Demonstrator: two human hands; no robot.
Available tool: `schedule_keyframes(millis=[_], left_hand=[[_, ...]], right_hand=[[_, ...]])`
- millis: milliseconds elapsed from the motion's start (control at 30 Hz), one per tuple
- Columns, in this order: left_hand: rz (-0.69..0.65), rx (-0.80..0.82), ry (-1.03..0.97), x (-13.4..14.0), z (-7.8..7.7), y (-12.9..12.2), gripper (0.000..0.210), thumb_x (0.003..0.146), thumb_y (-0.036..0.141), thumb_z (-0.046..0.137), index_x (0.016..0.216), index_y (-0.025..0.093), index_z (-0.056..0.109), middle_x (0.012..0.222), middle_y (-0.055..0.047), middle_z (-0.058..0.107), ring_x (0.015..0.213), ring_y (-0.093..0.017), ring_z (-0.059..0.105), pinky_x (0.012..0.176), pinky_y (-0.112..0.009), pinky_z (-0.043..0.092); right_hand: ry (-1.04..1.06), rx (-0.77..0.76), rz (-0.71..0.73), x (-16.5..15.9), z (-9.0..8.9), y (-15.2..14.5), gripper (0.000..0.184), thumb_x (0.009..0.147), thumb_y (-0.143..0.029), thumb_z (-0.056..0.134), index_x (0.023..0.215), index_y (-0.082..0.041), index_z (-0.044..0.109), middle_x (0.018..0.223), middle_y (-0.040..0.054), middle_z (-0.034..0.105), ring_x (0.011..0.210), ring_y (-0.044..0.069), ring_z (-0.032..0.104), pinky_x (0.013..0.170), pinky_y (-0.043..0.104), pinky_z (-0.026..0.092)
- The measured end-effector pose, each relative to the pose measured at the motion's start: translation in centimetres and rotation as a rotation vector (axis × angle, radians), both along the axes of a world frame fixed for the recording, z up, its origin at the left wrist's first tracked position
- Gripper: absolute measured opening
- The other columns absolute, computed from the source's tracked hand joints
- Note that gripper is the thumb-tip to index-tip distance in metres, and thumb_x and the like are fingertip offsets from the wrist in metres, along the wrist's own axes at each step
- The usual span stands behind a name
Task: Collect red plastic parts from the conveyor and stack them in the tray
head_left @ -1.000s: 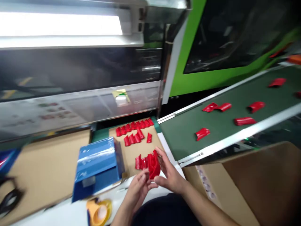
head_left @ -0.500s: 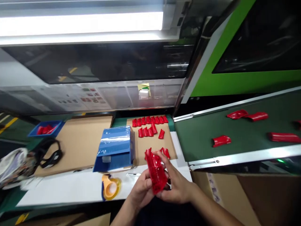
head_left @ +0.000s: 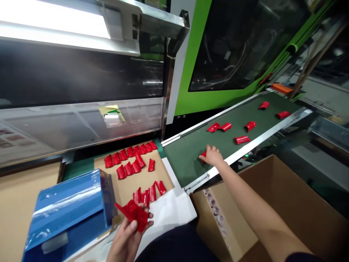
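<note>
My left hand [head_left: 129, 231] grips a curved, glossy red plastic part [head_left: 134, 214], thumb on the near side and fingers behind it. Its inner, ribbed side partly shows. My right hand [head_left: 213, 155] is stretched out to the green conveyor belt [head_left: 188, 145], its fingers closed around another red plastic part [head_left: 203, 155]; most of that part is hidden beneath the hand. Several like parts [head_left: 128, 169] lie in rows on a cardboard sheet [head_left: 160, 173] beyond my left hand.
Farther up the belt lie several more red parts [head_left: 242, 139]. A metal rail [head_left: 240, 154] edges the belt. Left stands a blue bin [head_left: 68, 203]. An open cardboard box [head_left: 261, 182] sits below the belt. Behind rises a green machine [head_left: 184, 83].
The view has swung right. My right hand has let go of the red part that both hands held and reached onto the belt. My left hand keeps that part.
</note>
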State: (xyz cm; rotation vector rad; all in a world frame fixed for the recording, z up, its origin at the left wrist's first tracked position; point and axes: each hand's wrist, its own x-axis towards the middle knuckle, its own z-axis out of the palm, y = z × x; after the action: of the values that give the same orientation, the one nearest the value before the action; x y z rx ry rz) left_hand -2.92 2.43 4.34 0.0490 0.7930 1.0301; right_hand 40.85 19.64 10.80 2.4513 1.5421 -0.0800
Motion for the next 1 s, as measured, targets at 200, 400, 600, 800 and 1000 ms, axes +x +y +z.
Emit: schedule_keyframes(millis=[200, 400, 600, 800, 1000], left_hand=[[-0.012, 0.165, 0.079, 0.0, 1.8, -0.6, 0.08, 0.087, 0.037, 0.072, 0.15, 0.015, 0.028, 0.14, -0.017, 0.048, 0.125, -0.036, 0.048, 0.097, -0.046, 0.05], [-0.104, 0.368, 0.502, -1.5, 0.8, -1.9, 0.08, 0.085, 0.047, 0.075, 0.139, 0.005, 0.033, 0.134, -0.022, 0.052, 0.118, -0.024, 0.055, 0.102, -0.039, 0.046], [-0.173, 0.829, 1.184, -3.2, 2.7, -1.9, 0.056, 0.093, 0.027, 0.065, 0.143, 0.035, 0.041, 0.143, 0.002, 0.048, 0.135, -0.013, 0.047, 0.115, -0.03, 0.04], [-0.19, 1.031, 1.306, -4.3, 3.9, -2.2, 0.069, 0.088, 0.013, 0.063, 0.148, 0.033, 0.038, 0.146, -0.002, 0.044, 0.138, -0.015, 0.044, 0.117, -0.033, 0.041], [-0.303, 0.96, 1.234, -4.3, 3.9, -2.7, 0.064, 0.09, 0.016, 0.063, 0.146, 0.036, 0.039, 0.144, 0.0, 0.044, 0.136, -0.013, 0.044, 0.116, -0.031, 0.041]], right_hand=[[-0.063, -0.029, -0.026, 1.7, -3.0, 0.0, 0.076, 0.09, -0.056, 0.057, 0.146, -0.008, 0.04, 0.134, 0.0188, 0.039, 0.125, 0.039, 0.042, 0.104, 0.044, 0.04], [0.206, -0.058, -0.084, -2.1, -2.5, -0.7, 0.09, 0.091, -0.063, 0.06, 0.158, -0.013, 0.028, 0.143, 0.0206, 0.041, 0.138, 0.032, 0.041, 0.113, 0.036, 0.035], [1.749, -0.357, -0.172, -20.0, 1.7, -9.4, 0.086, 0.081, -0.056, 0.077, 0.149, -0.019, 0.042, 0.143, 0.0093, 0.052, 0.128, 0.023, 0.055, 0.114, 0.035, 0.042], [1.897, -0.529, -0.032, -27.1, 2.1, -12.9, 0.085, 0.085, -0.055, 0.075, 0.149, -0.013, 0.038, 0.146, 0.0164, 0.046, 0.129, 0.023, 0.054, 0.11, 0.038, 0.045], [1.871, -0.53, 0.014, -26.4, 1.0, -13.3, 0.08, 0.087, -0.055, 0.072, 0.146, -0.012, 0.038, 0.136, 0.016, 0.05, 0.127, 0.021, 0.054, 0.109, 0.038, 0.045]])
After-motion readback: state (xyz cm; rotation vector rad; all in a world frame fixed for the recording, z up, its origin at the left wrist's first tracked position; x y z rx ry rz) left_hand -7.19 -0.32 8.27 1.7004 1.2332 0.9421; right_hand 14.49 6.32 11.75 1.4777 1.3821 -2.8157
